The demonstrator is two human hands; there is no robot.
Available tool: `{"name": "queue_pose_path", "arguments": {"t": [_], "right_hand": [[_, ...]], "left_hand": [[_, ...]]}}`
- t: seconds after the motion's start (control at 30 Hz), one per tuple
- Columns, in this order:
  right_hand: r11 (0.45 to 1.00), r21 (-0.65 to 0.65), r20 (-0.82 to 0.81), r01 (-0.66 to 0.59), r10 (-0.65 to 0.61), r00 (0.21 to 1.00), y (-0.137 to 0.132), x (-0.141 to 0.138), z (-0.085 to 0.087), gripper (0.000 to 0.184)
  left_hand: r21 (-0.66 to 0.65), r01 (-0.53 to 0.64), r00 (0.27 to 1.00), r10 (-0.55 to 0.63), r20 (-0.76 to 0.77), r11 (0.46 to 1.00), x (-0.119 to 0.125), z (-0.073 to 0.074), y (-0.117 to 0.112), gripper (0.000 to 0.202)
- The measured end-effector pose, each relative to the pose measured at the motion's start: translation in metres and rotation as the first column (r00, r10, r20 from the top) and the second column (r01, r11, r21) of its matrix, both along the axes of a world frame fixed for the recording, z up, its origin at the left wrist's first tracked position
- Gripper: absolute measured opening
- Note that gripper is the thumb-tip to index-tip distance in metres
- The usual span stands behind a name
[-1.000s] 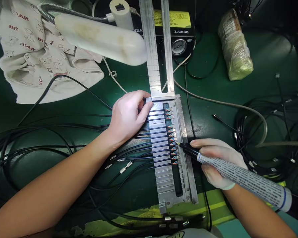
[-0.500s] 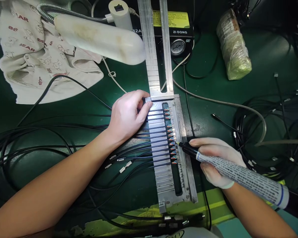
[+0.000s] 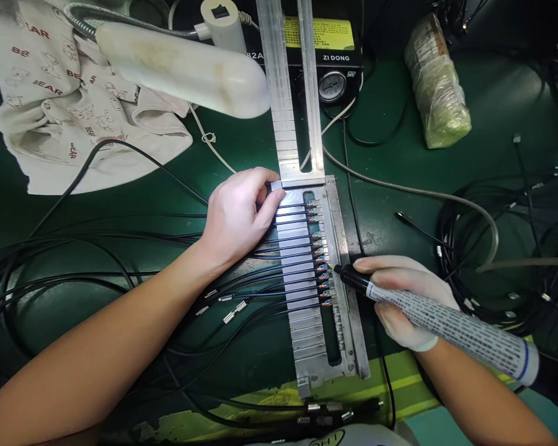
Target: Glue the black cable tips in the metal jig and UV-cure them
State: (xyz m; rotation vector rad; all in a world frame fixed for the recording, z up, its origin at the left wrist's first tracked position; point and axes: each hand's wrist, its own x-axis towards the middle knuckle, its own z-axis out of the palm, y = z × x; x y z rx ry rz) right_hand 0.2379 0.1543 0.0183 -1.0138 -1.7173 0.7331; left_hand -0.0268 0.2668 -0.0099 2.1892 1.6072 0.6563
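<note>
A long metal fixture (image 3: 348, 297) lies upright in the middle of the green mat, with several black cables (image 3: 260, 282) clamped across it and their stripped coloured wire ends in a row. My left hand (image 3: 237, 217) rests on the fixture's upper left part, fingers curled over the cables and a clamp bar. My right hand (image 3: 407, 297), in a thin white glove, is closed round a pen-shaped tool (image 3: 446, 322) with a printed white barrel. Its dark tip touches the wire ends about midway down the row.
A white gooseneck lamp (image 3: 181, 65) hangs over the upper left, above a printed cloth (image 3: 65, 118). A black unit with a pressure gauge (image 3: 332, 87) stands behind the fixture. A wrapped bundle (image 3: 437, 87) lies at upper right. Coiled black cables (image 3: 511, 260) fill the right side.
The view has drifted slightly. Both hands and the tool tip stay almost where they were.
</note>
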Motion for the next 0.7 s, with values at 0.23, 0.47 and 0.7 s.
{"name": "queue_pose_path", "arguments": {"t": [0.23,0.47,0.7], "right_hand": [[1.0,-0.014,-0.014,0.01,-0.01,1.0,0.0,0.0005,-0.0023,0.036],[1.0,-0.001,-0.012,-0.004,0.004,1.0,0.001,0.002,-0.0048,0.038],[1.0,0.018,-0.005,-0.003,0.003,1.0,0.0017,0.0021,-0.0069,0.037]], "left_hand": [[0.002,0.001,1.0,-0.001,-0.007,1.0,0.0,-0.0004,0.0002,0.024],[0.0,0.005,1.0,-0.005,0.011,1.0,0.0002,-0.0005,0.0001,0.024],[0.017,0.004,1.0,-0.004,0.009,1.0,0.0002,-0.001,0.0003,0.023]]}}
